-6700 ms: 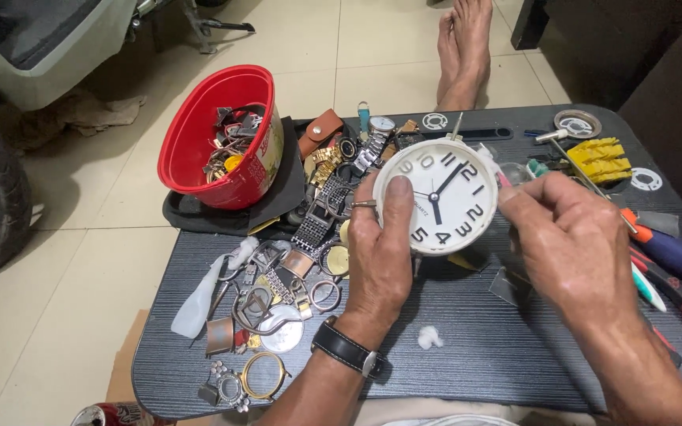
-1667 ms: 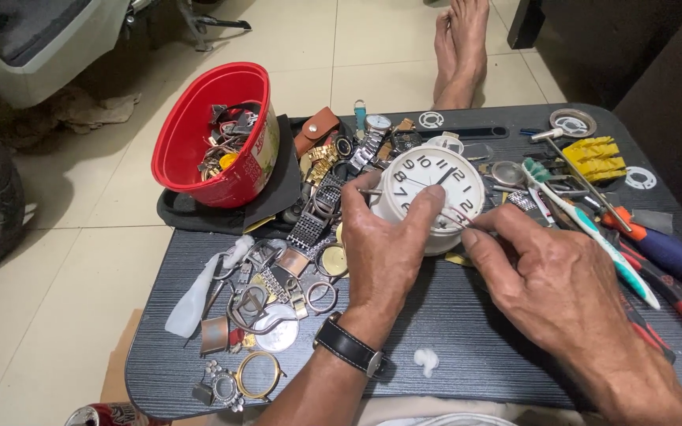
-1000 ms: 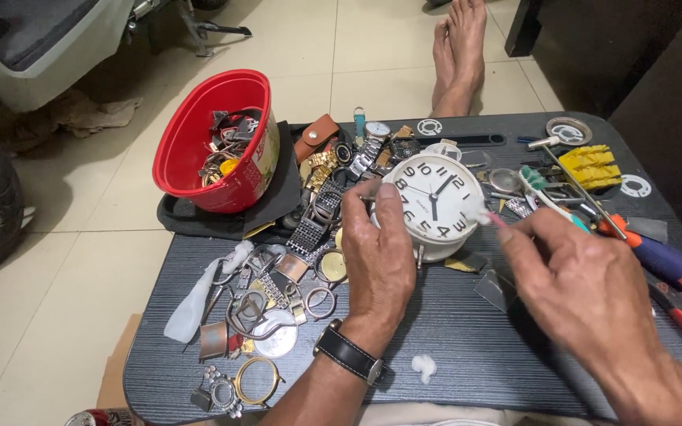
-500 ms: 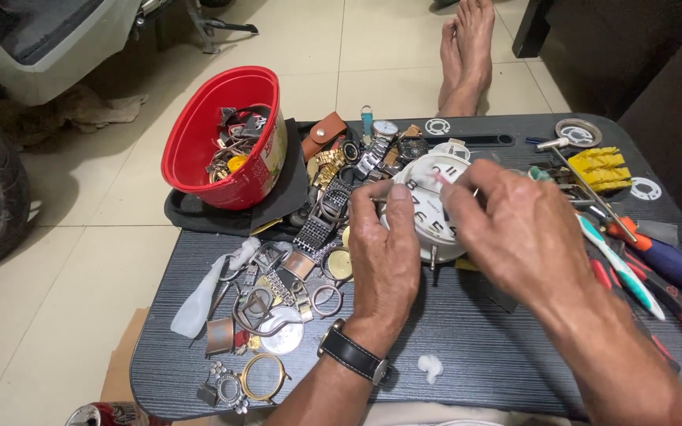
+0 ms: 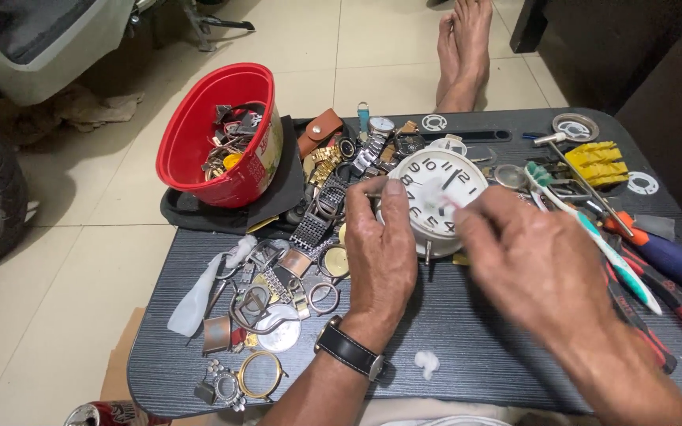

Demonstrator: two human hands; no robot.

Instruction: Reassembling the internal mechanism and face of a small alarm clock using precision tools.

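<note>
At the middle of the dark table [image 5: 467, 347], our left hand [image 5: 380, 256] closes around the left rim of a white alarm clock [image 5: 434, 199], thumb and fingers gripping its edge and keeping it tilted face-up toward us. Our right hand [image 5: 534, 264] hovers over the clock's lower right face, blurred; its fingers look pinched together, but we cannot tell whether they hold anything. A black wristwatch [image 5: 349, 349] sits on our left wrist.

From the clock, at nine o'clock, lies a heap of watch bands, cases and metal rings [image 5: 282, 276], with a clear plastic piece [image 5: 199, 293] at its far left edge. At ten o'clock a red tub [image 5: 199, 134] full of watch parts stands on a black cloth [image 5: 278, 201]. At three o'clock a toothbrush [image 5: 593, 233] lies slantwise, with an orange-and-blue screwdriver [image 5: 661, 252] and red-handled tools [image 5: 672, 304] beyond it. At two o'clock sits a yellow plastic piece [image 5: 592, 158]. At six o'clock, near the table's front edge, rests a small tuft of white cotton [image 5: 427, 363]. At twelve o'clock, past the table, bare feet [image 5: 463, 47] rest on the tiled floor [image 5: 80, 260].
</note>
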